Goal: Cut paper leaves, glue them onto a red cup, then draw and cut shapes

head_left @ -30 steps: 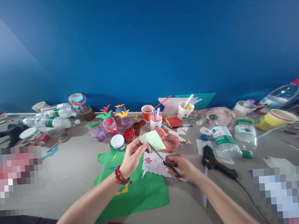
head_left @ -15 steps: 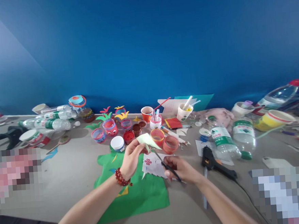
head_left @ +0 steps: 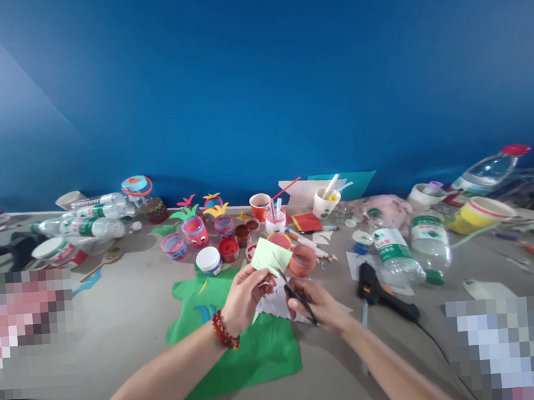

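Head view. Pinches a pale green paper [head_left: 271, 256] between thumb and fingers of the left hand [head_left: 246, 293], raised above the table [head_left: 132, 307], at 12 o'clock from a green sheet [head_left: 254, 353]. Grips scissors [head_left: 296, 292] in the curled right hand [head_left: 315, 303], blades at the sheet's lower edge. Likely light, floppy, easily torn; best pinched close beside the cut. Glue gun [head_left: 378, 285] at 3 o'clock.

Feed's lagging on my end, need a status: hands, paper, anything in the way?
Left hand pinching pale green paper. Right hand gripping scissors, blades at paper's lower edge. Glue gun beside right hand, apart.
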